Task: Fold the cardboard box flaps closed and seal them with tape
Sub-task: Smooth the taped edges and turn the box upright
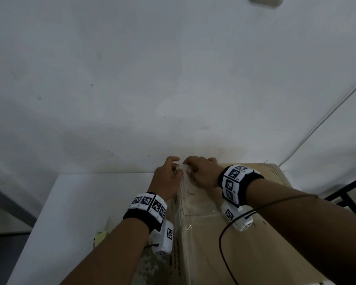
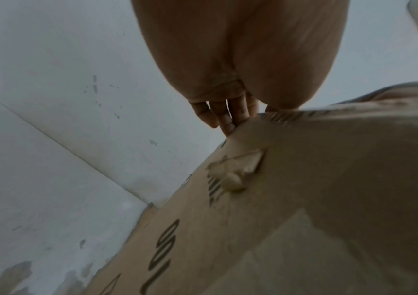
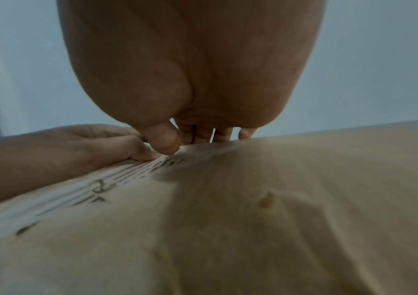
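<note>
Cardboard box (image 1: 234, 233): tape (image 1: 183, 194) runs lengthwise back from both grips; left hand (image 1: 167, 182) and right hand (image 1: 201, 173) pinch its far end, touching.

A scuffed white wall (image 1: 173, 68) rises behind a white table (image 1: 80, 202); a thin white cable (image 1: 325, 118) slants across its right side, a dark metal frame (image 1: 345, 194) below.
</note>
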